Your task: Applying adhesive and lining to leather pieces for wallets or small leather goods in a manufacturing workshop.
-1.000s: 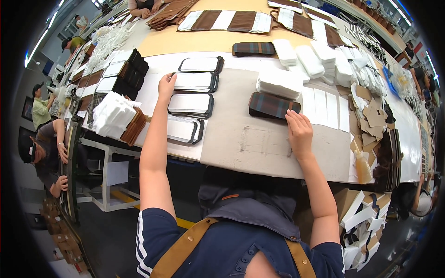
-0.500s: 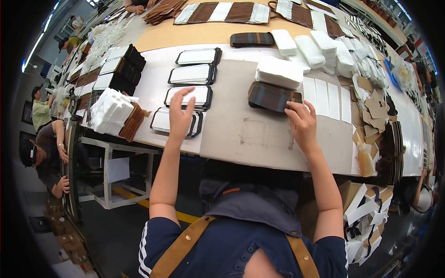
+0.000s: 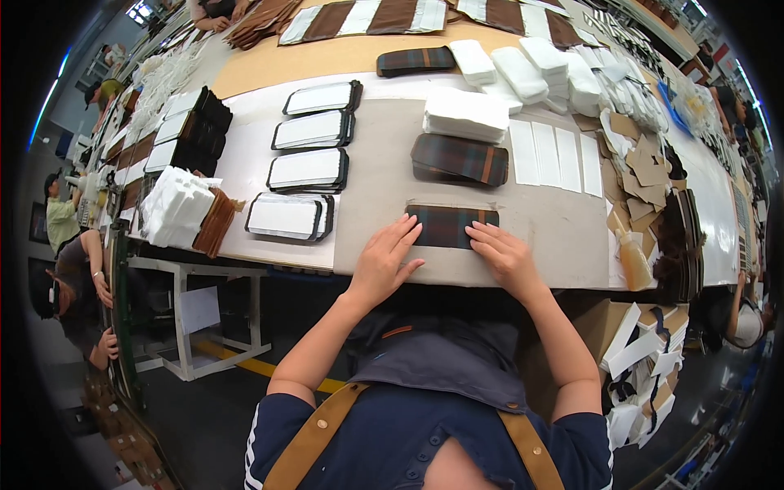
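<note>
A dark plaid fabric piece point(image 3: 452, 224) lies flat on the grey cardboard work mat point(image 3: 384, 163) near the table's front edge. My left hand point(image 3: 384, 261) rests with spread fingers on the piece's left end. My right hand point(image 3: 506, 257) presses flat on its right end. Neither hand grips anything. Just behind lies a stack of the same plaid pieces point(image 3: 460, 159), with a pile of white sheets point(image 3: 465, 114) behind that.
Several black-edged white panels point(image 3: 306, 171) lie in a column at left. White strips point(image 3: 555, 153), brown cardboard cutouts point(image 3: 641, 159) and a glue bottle point(image 3: 633, 260) sit at right. White stacks point(image 3: 175, 208) lie far left. Other people stand at the left edge.
My left hand came back from the white panels to the front. My right hand brought one plaid piece from the stack down onto the mat, and both hands now lie on it.
</note>
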The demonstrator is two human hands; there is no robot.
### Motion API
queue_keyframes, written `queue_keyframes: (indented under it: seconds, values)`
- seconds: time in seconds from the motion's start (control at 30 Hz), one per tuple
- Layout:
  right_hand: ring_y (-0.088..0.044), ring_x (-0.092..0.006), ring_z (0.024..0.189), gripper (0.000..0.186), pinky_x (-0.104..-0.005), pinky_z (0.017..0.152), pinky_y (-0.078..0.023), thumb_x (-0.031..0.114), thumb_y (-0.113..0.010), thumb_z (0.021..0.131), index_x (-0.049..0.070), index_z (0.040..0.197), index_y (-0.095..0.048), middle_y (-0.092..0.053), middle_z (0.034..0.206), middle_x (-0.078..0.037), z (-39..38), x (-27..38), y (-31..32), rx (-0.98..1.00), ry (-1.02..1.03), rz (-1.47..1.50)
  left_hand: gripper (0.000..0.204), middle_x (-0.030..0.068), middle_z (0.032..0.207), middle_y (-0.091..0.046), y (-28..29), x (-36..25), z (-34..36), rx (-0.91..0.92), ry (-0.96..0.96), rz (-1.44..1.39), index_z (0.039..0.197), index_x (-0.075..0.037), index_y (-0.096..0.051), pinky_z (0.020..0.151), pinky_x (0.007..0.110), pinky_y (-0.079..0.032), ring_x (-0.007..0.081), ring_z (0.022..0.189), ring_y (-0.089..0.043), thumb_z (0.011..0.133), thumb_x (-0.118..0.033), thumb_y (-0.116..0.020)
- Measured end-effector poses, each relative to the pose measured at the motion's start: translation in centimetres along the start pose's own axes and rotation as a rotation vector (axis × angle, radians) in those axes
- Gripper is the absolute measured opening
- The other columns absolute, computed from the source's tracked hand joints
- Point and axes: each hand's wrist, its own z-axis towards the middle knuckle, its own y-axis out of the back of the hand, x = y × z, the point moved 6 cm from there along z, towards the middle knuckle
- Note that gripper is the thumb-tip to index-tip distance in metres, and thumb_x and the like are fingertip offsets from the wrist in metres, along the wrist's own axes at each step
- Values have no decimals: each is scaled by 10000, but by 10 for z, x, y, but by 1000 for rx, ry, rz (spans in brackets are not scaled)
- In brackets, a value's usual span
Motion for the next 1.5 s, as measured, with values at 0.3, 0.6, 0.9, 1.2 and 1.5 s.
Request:
queue_keyframes:
  seconds: [0.3, 0.6, 0.9, 1.2, 1.5]
  values:
    - [-627, -299, 1320, 244, -455, 1128, -486, 57, -693, 957, 17, 1198, -704, -699, 1354, -110, -13, -18, 5, -118, -274, -74, 514, 119, 1500, -577, -7, 4, 0, 13, 35, 61, 1366, -42, -635, 1159, 457, -414, 302, 1432, -512, 918, -250, -775]
    - [-555, -263, 1373, 351, -394, 1190, -374, 112, -614, 1048, -8, 1378, -629, -625, 1450, -152, -108, -89, 112, -756, -748, -131, 379, 96, 1376, -636, -4, 4, -5, -109, 75, 58, 1284, -55, -681, 1094, 455, -454, 335, 1288, -578, 948, -222, -734]
    - [-559, -286, 1319, 679, -408, 1117, -429, 431, -715, 1015, -33, 1463, -504, -616, 1385, -187, -301, -158, 175, -813, -1207, -23, 201, 96, 1274, -677, -3, 6, -5, -246, 92, 68, 1102, -57, -717, 1029, 451, -490, 321, 1215, -626, 920, -139, -745]
    - [-620, -227, 1233, 509, -374, 1079, -498, 254, -738, 1016, 36, 1410, -500, -619, 1334, -118, -257, -121, 172, -1320, -835, 610, 162, 92, 1262, -678, -4, 5, -6, -251, 96, 56, 1056, -58, -704, 1016, 451, -491, 319, 1208, -629, 917, -133, -744]
    - [-603, -228, 1293, 679, -380, 1121, -479, 261, -780, 975, 26, 1516, -445, -598, 1422, -113, -143, -76, 114, -1121, -732, 924, 149, 96, 1264, -674, -6, 5, -5, -247, 89, 61, 1040, -56, -706, 1017, 453, -489, 321, 1212, -627, 929, -152, -732]
